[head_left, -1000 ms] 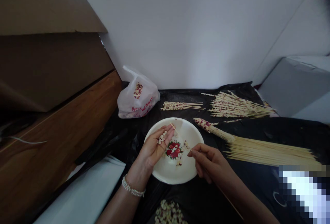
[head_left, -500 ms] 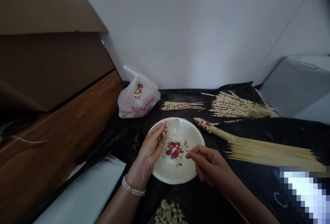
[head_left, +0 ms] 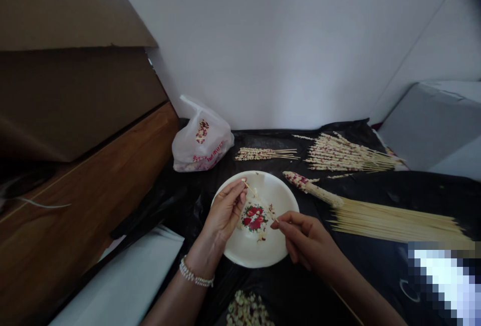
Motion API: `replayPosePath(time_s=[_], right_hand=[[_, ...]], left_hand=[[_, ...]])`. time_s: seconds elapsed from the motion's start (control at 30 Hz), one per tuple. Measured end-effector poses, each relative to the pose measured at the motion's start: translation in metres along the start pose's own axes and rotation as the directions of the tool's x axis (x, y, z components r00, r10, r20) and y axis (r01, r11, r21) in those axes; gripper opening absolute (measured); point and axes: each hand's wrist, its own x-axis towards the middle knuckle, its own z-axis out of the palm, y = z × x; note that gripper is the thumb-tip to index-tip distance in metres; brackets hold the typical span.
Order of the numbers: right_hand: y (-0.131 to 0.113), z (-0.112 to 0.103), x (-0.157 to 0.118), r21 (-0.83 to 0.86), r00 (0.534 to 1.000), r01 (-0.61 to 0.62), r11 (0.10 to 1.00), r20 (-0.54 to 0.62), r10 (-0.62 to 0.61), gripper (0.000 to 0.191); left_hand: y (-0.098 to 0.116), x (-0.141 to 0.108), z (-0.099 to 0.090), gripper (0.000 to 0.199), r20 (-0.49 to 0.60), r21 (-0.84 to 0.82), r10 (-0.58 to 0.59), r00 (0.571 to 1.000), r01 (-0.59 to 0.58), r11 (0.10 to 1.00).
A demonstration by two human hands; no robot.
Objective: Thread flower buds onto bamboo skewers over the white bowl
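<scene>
I have 1 thin skewer (head_left: 250, 188) with its front part above the white bowl (head_left: 259, 260). Its long axis slants from lower right to upper left, tip towards my left hand (head_left: 226, 209). My right hand (head_left: 306, 236) pinches it firmly, thumb against forefinger. The left fingertips are closed together at the tip, apparently gripping 1 kernel (head_left: 243, 180), too small to be certain.
</scene>
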Motion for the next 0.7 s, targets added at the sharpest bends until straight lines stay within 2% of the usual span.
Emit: replayPosePath(time_s=[0.2,0.33,0.5,0.7], right_hand=[[-0.0007,-0.0008,-0.0008,-0.003,1.0,0.002,1.0,0.016,-0.002,0.041],[-0.0029,-0.0003,-0.0017,-0.01,1.0,0.006,1.0,0.024,-0.006,0.037],[-0.0023,0.0009,-0.0019,-0.005,1.0,0.011,1.0,0.009,-0.011,0.035],[-0.0016,0.0008,-0.002,-0.001,1.0,0.009,1.0,0.01,-0.009,0.035]], left_hand=[[0.0021,0.0002,0.0028,0.006,-0.026,-0.083,-0.053,0.998,0.05,0.995],[0.0036,0.0011,0.0036,0.011,-0.056,-0.13,-0.105,0.993,0.098,0.987],[0.0042,0.0027,0.0017,0.012,-0.002,-0.14,-0.16,0.987,0.158,0.977],[0.006,0.002,0.0034,0.011,-0.029,-0.189,-0.209,0.977,0.2,0.961]])
